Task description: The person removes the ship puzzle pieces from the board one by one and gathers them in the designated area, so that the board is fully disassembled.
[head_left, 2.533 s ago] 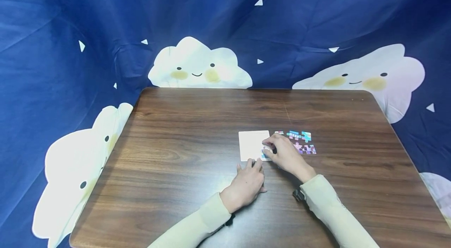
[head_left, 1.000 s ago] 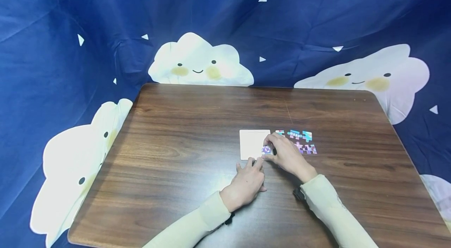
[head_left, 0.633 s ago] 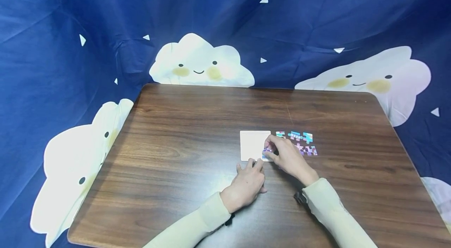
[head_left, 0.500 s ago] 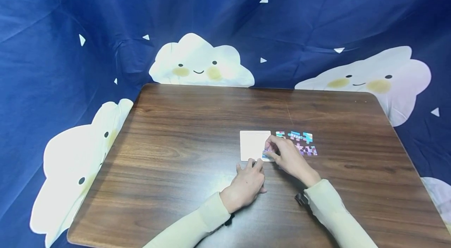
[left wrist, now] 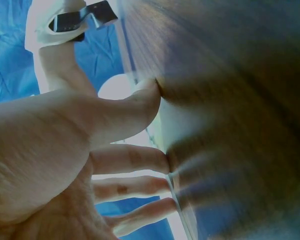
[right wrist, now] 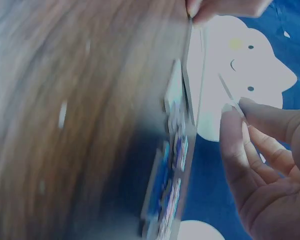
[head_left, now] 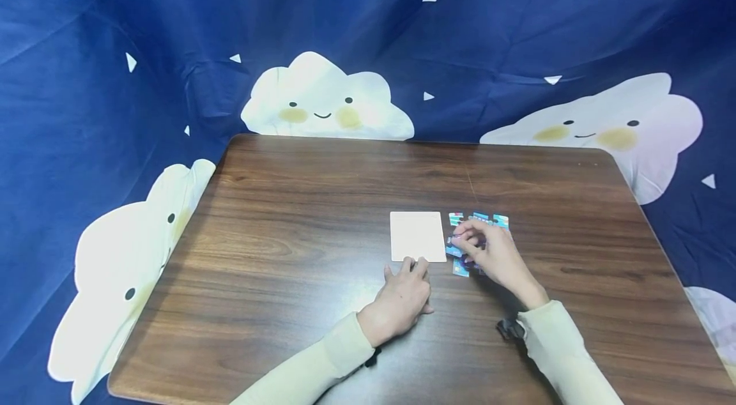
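A white square puzzle board (head_left: 418, 236) lies on the table with no pieces on it. My left hand (head_left: 398, 300) rests at its near edge, fingers loosely extended and fingertips touching the edge. Just right of the board, my right hand (head_left: 499, 256) pinches a blue jigsaw piece (head_left: 453, 246) between thumb and index finger. In the right wrist view that piece (right wrist: 230, 93) is seen edge-on, held above the table. Several other jigsaw pieces (head_left: 500, 221) in blue, pink and purple lie below and behind this hand, which partly hides them.
The brown wooden table (head_left: 299, 213) spreads widely around both hands. A blue curtain (head_left: 448, 41) with smiling white clouds hangs behind and beside it. One loose piece (head_left: 460, 267) lies near the right hand, on its near side.
My right hand has moved right, off the board, carrying the jigsaw piece that was over the board's lower right corner. My left hand has stayed at the near edge.
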The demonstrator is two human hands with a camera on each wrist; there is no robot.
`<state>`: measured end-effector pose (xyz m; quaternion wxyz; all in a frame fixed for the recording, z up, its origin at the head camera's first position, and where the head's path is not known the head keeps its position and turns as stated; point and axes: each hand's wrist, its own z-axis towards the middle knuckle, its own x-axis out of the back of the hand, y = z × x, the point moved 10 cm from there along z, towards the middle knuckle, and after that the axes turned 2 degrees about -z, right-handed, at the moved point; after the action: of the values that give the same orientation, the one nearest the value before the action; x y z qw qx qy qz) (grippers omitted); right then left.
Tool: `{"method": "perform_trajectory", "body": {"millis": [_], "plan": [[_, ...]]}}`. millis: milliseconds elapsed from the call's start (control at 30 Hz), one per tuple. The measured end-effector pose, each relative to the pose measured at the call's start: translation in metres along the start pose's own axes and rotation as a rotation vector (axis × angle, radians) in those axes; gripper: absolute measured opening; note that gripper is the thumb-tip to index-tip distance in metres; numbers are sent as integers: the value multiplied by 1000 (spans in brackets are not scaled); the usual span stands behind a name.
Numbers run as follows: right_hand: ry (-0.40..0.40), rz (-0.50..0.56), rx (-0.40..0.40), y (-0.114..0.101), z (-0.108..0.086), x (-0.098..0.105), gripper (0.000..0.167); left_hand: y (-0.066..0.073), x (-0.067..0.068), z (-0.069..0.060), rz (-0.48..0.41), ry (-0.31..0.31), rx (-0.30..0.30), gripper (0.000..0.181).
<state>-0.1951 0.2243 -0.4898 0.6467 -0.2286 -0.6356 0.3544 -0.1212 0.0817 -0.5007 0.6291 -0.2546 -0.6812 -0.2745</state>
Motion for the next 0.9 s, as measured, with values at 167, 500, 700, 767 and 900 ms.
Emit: {"method": "perform_trajectory", "body": {"millis": [167,500,700,767,900], "plan": [[41,29,-66,15,-6,18,14,1,2,0,-12,-7,-14,32],[85,46,-122,35,-25,44,17,0,2,0,-64,-32,-23,32],[111,1,-158,45,-38,59,24,0,1,0,-51,-44,-11,33],[104,-6,-177,50,-42,61,26,-1,0,0,-48,-53,-5,33],[85,-10,-178,55,-49,63,25,-2,-1,0,-60,-62,3,34]]}}
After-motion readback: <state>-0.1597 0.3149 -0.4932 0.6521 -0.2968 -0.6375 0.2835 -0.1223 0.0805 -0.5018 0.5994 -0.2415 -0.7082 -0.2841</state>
